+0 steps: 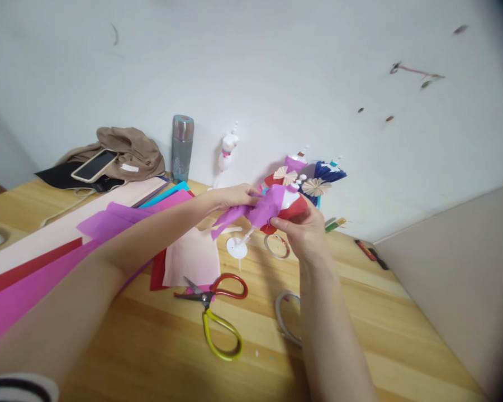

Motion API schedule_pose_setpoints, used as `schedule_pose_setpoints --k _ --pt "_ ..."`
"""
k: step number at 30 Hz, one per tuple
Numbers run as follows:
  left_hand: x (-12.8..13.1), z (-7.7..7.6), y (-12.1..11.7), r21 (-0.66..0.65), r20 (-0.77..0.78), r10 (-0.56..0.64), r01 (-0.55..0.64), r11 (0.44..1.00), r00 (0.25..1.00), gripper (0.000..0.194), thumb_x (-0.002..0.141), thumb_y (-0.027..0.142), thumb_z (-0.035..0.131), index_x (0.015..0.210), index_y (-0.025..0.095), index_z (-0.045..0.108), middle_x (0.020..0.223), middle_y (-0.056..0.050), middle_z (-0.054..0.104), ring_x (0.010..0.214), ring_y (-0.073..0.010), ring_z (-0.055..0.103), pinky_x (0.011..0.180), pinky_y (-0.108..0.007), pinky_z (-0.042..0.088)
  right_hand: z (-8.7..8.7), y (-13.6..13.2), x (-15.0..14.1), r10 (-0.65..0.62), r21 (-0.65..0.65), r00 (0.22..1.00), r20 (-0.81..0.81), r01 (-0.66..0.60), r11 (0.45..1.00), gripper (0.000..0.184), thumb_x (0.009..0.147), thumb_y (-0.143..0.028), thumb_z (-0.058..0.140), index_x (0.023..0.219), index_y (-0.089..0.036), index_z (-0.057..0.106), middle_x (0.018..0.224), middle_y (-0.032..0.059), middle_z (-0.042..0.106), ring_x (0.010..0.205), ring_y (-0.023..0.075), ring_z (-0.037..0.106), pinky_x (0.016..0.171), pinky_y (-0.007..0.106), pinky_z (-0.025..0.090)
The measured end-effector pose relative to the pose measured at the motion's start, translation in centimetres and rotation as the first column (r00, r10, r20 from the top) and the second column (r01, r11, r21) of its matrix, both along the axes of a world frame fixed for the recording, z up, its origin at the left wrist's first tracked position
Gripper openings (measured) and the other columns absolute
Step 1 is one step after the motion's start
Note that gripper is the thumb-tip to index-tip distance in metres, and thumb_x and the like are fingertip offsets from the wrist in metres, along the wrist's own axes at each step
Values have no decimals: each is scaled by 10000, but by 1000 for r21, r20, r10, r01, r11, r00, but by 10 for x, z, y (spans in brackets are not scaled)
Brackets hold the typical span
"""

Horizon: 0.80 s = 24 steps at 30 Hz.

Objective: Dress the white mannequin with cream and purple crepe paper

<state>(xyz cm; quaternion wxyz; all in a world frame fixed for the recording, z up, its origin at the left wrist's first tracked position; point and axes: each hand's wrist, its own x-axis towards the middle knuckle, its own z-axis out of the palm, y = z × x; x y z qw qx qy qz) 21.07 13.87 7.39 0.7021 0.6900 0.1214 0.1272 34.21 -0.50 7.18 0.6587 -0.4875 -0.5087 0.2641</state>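
Observation:
Purple crepe paper (265, 207) lies around a small white figure (290, 199) that also wears red paper. My left hand (240, 196) is closed on the purple paper at the figure's left side, and a loose strip hangs below it. From the right, my right hand (308, 228) grips the figure, its thumb pressed on the purple paper. Under the figure, a white stem runs down to a round white base (237, 247), which is tilted. Open scissors (205, 298) with one red and one yellow handle lie nearer me, beside pale pink paper (193, 257).
Rolls of tape (288, 318) lie near my right forearm. Coloured paper sheets (37, 251) spread across the left. Along the wall stand a thermos (182, 148), a bare white figure (225, 156) and a blue-dressed figure (329, 173). A phone (94, 166) rests by brown cloth (129, 148).

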Motion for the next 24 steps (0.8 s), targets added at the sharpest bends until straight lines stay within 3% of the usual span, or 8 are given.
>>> schedule_pose_setpoints --k 5,13,18,24 --pt "-5 -2 -1 -10 -28 -26 26 1000 999 86 860 155 610 876 105 678 741 -23 677 658 -140 612 679 -259 488 -2 1 0 21 -1 1000 1 -21 1000 490 555 -203 888 986 -272 664 976 10 729 925 262 702 880 488 573" --pt "-24 -7 13 10 -78 -56 57 998 995 113 779 222 724 812 114 711 684 -16 664 573 -104 569 569 -216 440 -2 0 0 20 6 998 -52 -20 1000 483 551 -198 896 977 -276 681 951 4 736 867 234 702 869 463 582" --pt "-37 -8 15 117 -78 -162 171 978 984 135 743 226 764 844 137 766 775 -37 736 677 -131 647 710 -236 503 -4 1 1 15 -2 1000 -14 -15 1000 462 571 -215 886 976 -272 671 934 4 729 845 237 697 834 462 585" --pt "-40 -11 15 175 -72 -199 208 962 977 138 767 216 730 883 157 776 810 -23 750 703 -123 663 732 -217 512 -4 1 1 8 -6 999 -37 -8 1000 451 550 -199 899 931 -272 669 919 -2 729 820 231 694 821 457 587"
